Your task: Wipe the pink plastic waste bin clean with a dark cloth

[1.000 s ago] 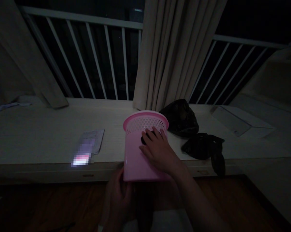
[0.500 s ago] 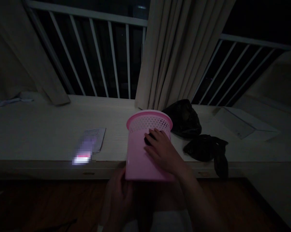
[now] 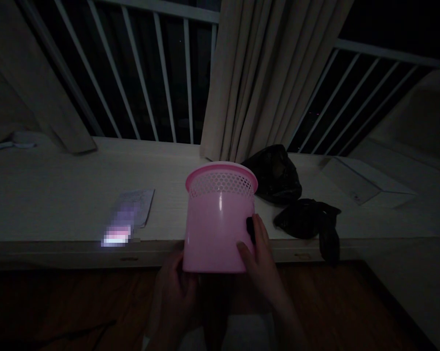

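A pink plastic wastebasket, with a mesh band below its rim, is held upright in front of the ledge. My left hand grips it at the lower left; some of those fingers are hidden under or behind its base. On the right side of the basket, my right hand presses a small black object against the wall. Its fingers lie over this object, whose kind I cannot make out, and the thumb rests on the basket's front.
On the pale ledge lie two black plastic bags at right and a white box beyond them. Left of the basket is a paper beside a glowing, blurred-out thing. Curtains and white railings stand behind.
My right hand has slid from the basket's front to its right side with the black object. The left hand keeps its hold at the lower left. The view has shifted slightly.
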Motion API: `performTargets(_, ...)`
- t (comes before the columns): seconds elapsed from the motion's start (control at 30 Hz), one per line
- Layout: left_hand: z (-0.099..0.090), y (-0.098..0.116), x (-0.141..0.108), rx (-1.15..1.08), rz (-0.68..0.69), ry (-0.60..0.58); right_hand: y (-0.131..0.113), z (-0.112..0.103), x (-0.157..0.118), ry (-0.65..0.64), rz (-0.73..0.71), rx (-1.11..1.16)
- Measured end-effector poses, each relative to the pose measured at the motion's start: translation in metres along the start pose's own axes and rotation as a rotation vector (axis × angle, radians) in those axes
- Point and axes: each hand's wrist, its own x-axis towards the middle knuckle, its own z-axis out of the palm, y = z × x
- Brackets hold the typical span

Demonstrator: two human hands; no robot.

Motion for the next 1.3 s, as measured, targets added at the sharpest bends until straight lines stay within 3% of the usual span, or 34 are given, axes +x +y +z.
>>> performTargets(0.27, -0.007, 0.002, 0.003, 0.015, 0.002, -0.045, 0.019, -0.008, -0.023, -0.103, -0.062, 0.057)
performTargets(0.47, -0.005, -0.002, -0.001, -0.026, -0.069, -0.062, 0.026, -0.013, -0.028, -0.134, 0.042, 0.130)
performTargets(0.63, -0.001, 0.001, -0.001, -0.038, -0.073, -0.062, 0.007, -0.017, -0.007, -0.126, 0.008, 0.104)
performTargets(0.8, -0.001, 0.009, 0.002, -0.003, 0.022, -0.023, -0.019, -0.012, 0.025, -0.100, -0.048, 0.014)
performTargets(1.1, -0.006, 0.009, 0.003, 0.085, 0.083, -0.040, -0.052, 0.012, 0.092, -0.054, 0.069, -0.149)
performTargets(1.2, -0.010, 0.012, 0.005, 0.088, 0.063, -0.078, -0.055, 0.014, 0.095, -0.052, 0.102, -0.174)
performTargets(1.3, -0.014, 0.013, 0.007, 0.109, 0.073, -0.093, -0.050, 0.010, 0.080, -0.102, 0.156, -0.142)
